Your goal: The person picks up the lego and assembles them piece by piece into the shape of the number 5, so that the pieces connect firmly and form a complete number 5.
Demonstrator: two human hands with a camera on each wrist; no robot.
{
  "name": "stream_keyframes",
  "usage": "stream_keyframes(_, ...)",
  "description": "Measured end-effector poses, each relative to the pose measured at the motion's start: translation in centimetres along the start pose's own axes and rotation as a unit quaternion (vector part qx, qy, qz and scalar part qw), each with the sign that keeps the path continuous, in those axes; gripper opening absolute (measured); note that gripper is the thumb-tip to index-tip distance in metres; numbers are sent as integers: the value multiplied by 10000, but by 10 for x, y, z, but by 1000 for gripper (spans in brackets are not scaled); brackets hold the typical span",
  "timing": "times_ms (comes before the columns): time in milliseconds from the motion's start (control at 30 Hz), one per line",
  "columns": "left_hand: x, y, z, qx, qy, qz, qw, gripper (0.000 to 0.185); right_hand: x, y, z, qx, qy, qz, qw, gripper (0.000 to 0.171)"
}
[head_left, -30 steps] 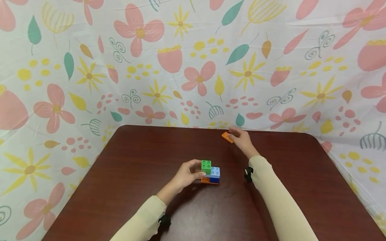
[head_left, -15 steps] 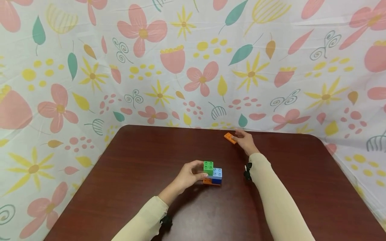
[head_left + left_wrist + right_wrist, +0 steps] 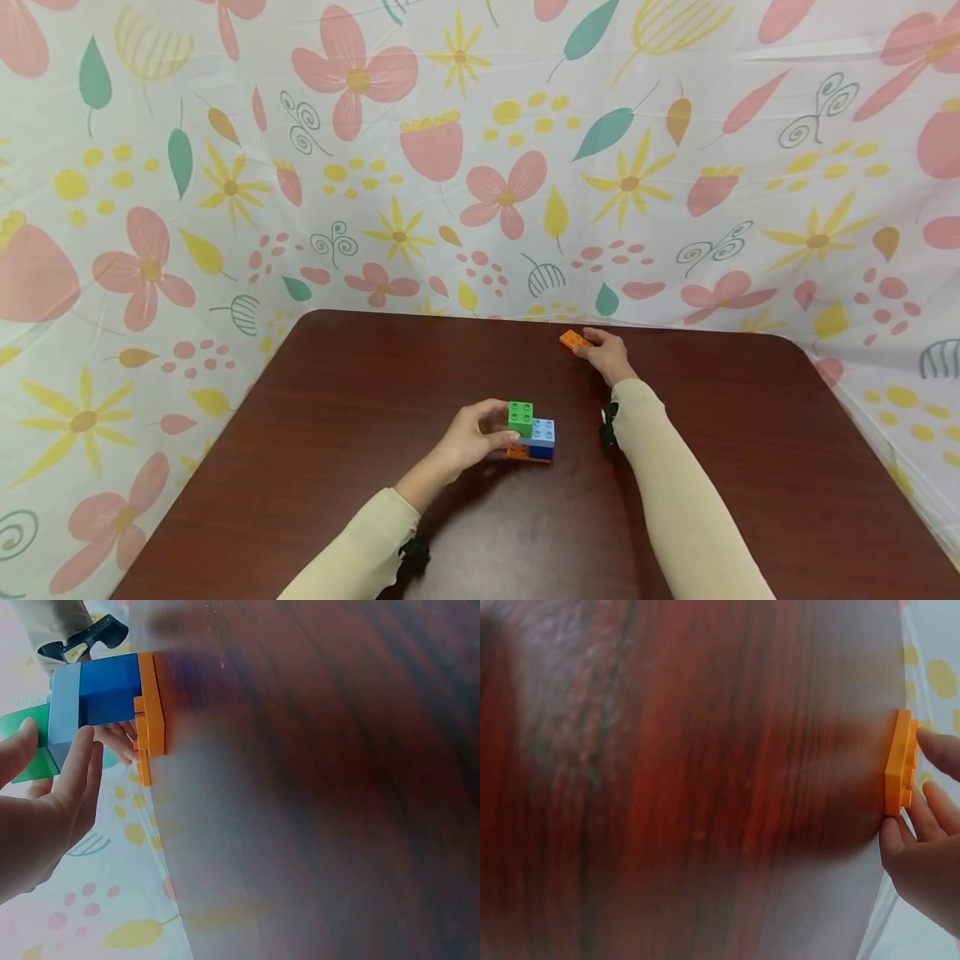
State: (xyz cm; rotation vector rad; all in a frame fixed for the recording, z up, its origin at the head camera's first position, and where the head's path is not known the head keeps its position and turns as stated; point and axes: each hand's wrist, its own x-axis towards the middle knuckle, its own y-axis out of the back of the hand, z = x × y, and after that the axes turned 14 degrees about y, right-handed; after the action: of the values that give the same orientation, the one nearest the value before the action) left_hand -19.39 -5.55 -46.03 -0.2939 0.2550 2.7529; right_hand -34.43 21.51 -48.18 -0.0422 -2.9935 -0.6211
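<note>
My left hand grips a small stack of toy building bricks at mid-table. A green brick tops the stack, over a light blue brick. Below are a dark blue brick and an orange base plate. In the left wrist view one fingertip presses the green brick, and other fingers lie at the light blue brick's side. Near the table's far edge, my right hand pinches the right end of a loose flat orange building plate, studs up. The right wrist view shows fingertips at both ends of this orange plate.
The dark wood table meets a flowered cloth hung behind it. Black wrist straps show on both light sleeves. The stack stands nearer me than the loose plate.
The loose orange plate has turned slightly at the far edge, and the right hand has shifted a little with it. The left hand keeps its grip on the stack. The view has drifted slightly.
</note>
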Motion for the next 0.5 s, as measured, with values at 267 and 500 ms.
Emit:
stream_keyframes(267,2,0,0,-6,34,4,10000,38,3,-7,2,-195,-85,447,9988,54)
stream_keyframes(500,2,0,0,-8,54,-1,10000,37,2,-8,3,-498,-35,483,9976,53)
